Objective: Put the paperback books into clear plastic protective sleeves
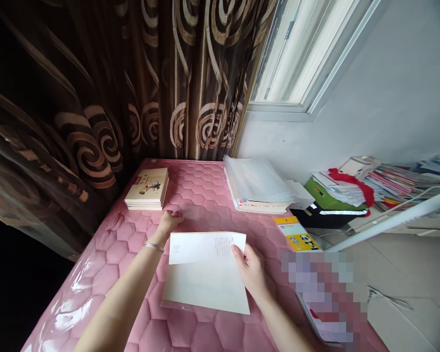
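Observation:
A thin book (206, 281) with pale pages lies in front of me above the pink mattress, a white strip with small print across its upper part. My right hand (252, 268) grips its right edge, thumb on top and fingers underneath. A clear plastic edge peeks out below the book's lower left side. Past its upper left corner, my left hand (170, 222) has its fingers curled together; a faint sheen lies beside them, but what they hold is unclear. Just beyond that hand is a stack of cream books (146, 189) with an illustrated cover.
Clear plastic sheets (258, 178) lie on white books at the mattress's far right. A yellow panda-printed packet (297, 235) and a blurred-out item (322, 298) are along the right edge. A white pole (385, 220) slants past piled books. Dark patterned curtains (176, 78) hang behind.

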`<action>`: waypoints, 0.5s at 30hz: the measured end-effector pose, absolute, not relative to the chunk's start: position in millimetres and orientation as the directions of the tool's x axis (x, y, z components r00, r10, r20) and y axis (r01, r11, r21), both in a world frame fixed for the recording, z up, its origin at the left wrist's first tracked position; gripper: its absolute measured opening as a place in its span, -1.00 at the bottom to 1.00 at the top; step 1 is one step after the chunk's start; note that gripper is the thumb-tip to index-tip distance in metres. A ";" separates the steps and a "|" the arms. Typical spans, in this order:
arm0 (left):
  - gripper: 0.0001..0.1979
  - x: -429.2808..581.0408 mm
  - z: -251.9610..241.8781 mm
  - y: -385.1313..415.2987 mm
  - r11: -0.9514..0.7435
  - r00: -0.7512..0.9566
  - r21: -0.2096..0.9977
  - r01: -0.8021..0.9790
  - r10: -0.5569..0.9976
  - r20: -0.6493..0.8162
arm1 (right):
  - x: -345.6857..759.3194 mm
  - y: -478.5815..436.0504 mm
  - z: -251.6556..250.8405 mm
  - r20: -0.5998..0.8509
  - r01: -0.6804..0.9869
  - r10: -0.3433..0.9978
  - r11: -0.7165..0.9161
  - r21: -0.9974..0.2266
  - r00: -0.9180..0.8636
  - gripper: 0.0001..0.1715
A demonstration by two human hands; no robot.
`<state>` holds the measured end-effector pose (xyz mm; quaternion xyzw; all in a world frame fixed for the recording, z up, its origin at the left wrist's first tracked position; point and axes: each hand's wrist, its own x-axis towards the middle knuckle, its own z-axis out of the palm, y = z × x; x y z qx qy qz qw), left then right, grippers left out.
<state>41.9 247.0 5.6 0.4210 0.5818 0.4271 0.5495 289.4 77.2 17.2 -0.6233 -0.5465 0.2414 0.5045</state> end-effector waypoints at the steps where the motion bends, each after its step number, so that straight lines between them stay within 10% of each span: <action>1: -0.57 42.6 6.0 248.5 0.284 -0.043 0.958 0.033 0.958 -0.283 | 289.4 77.7 15.6 0.258 0.451 0.922 0.108 -0.886 0.287 -0.48; 8: -0.80 40.3 21.5 231.3 0.275 0.104 0.961 0.037 0.955 -0.277 | 287.7 85.2 5.5 0.494 0.619 0.815 0.226 -0.752 0.303 -0.49; 15: -0.61 41.4 30.9 207.5 0.101 0.209 0.984 -0.147 0.975 -0.069 | 268.1 80.3 38.7 0.666 0.863 0.655 0.504 -0.033 -0.357 -0.47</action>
